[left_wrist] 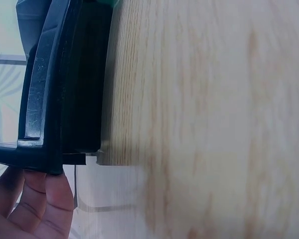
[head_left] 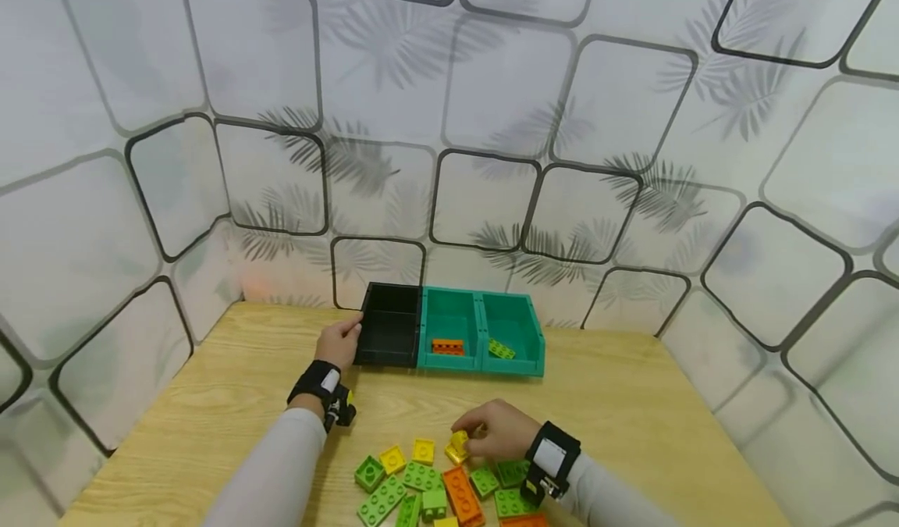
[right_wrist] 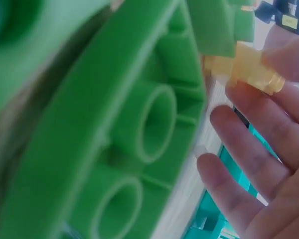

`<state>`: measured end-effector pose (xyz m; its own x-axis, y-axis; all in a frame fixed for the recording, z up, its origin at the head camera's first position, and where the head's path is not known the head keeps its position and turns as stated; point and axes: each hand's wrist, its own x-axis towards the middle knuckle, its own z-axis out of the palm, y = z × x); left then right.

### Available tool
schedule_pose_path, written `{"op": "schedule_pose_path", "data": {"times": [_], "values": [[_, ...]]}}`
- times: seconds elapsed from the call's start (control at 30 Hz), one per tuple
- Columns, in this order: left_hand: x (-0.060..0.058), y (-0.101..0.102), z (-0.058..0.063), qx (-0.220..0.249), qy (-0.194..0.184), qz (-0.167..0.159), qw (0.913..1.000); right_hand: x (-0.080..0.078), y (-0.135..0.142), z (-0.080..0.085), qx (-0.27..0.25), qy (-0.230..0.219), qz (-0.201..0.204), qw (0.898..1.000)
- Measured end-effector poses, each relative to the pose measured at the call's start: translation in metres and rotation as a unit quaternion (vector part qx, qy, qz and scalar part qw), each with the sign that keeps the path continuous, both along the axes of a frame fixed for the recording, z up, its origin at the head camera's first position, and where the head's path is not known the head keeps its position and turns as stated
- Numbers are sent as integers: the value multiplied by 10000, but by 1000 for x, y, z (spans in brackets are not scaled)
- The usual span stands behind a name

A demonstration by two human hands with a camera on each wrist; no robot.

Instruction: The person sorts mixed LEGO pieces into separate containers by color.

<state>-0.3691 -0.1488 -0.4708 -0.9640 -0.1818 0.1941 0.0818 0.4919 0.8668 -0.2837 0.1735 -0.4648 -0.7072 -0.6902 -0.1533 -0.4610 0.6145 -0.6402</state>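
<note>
My left hand holds the left side of a black bin, its fingers at the rim. My right hand pinches a small yellow toy brick between thumb and forefinger, while the other fingers spread loosely. Just below it in the head view shows another yellow brick. Around that hand lie loose green bricks, an orange brick and more yellow bricks. Close up in the right wrist view, a green brick shows its hollow underside.
Two teal bins adjoin the black bin on its right. An orange brick lies in the middle bin and a green brick in the right one. Behind the wooden table hangs a patterned curtain.
</note>
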Motion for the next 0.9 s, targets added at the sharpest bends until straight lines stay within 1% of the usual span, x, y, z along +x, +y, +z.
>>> {"op": "schedule_pose_path", "data": {"times": [0.07,0.13,0.4,0.53,0.6,0.7,0.77,0.8,0.83,0.87,0.9], "values": [[0,-1,0,12,-3,33,10000,-2,-3,-2,-70,-56,-129,9999],[0,-3,1,28,0,53,10000,-3,-7,-3,-114,-46,-163,9998],[0,-6,4,67,97,83,9999,-11,-22,-2,56,359,57,9993],[-1,-5,3,77,121,110,9998,-17,-30,3,126,852,213,9961],[0,-3,2,108,126,94,9998,-22,-38,8,144,1106,181,9936],[0,0,2,171,126,92,9997,-34,-56,17,165,1492,31,9887],[0,2,1,189,138,99,9997,-43,-72,22,232,1877,4,9820],[1,3,0,193,140,118,9996,-48,-80,23,311,2153,43,9760],[1,4,-1,195,134,147,9996,-53,-89,23,425,2452,101,9685],[2,4,-2,179,147,177,9996,-58,-98,22,595,2811,195,9576],[2,5,-3,175,143,186,9996,-62,-106,20,802,3185,263,9442]]}}
